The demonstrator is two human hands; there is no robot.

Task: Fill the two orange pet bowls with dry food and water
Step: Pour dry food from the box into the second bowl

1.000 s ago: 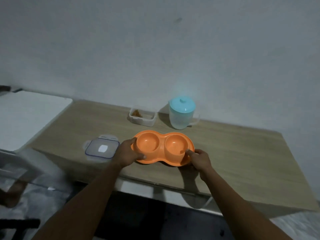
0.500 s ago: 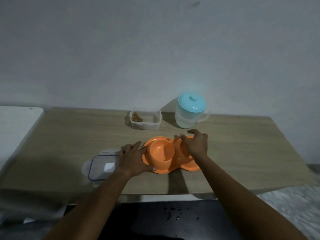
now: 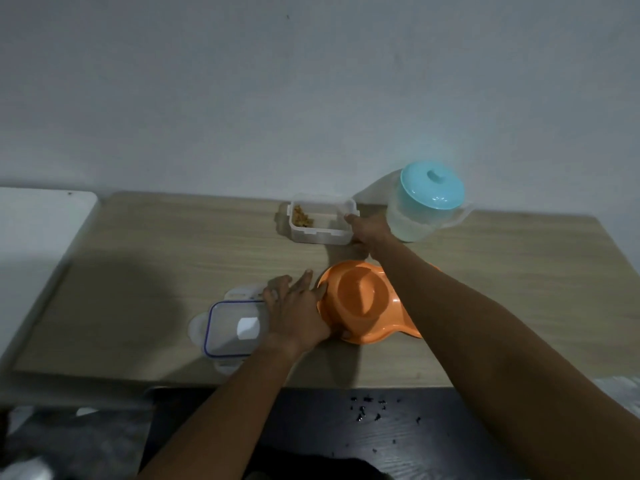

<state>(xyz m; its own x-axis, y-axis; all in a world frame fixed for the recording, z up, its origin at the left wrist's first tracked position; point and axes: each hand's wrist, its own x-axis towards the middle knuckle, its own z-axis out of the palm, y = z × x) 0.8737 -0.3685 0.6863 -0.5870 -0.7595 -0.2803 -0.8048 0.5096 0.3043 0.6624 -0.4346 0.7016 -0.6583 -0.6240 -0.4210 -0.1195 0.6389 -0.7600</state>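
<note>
Your left hand (image 3: pixel 298 315) lies flat, fingers spread, against the orange pet bowls (image 3: pixel 363 303) near the table's (image 3: pixel 156 258) front edge — steadying them, I'd judge; your right hand (image 3: pixel 369 232) curls around the open food container's (image 3: pixel 320 220) end, apparently to pour.

Bare forearms (no sleeves), ringless hands

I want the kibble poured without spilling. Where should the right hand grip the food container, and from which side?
Grip the food container by its short right end wall, coming from the right, where the right hand already touches it. It sits upright and lidless, with kibble piled at its left end. Holding the emptier right end would probably let it tip leftward over the bowl.
</note>
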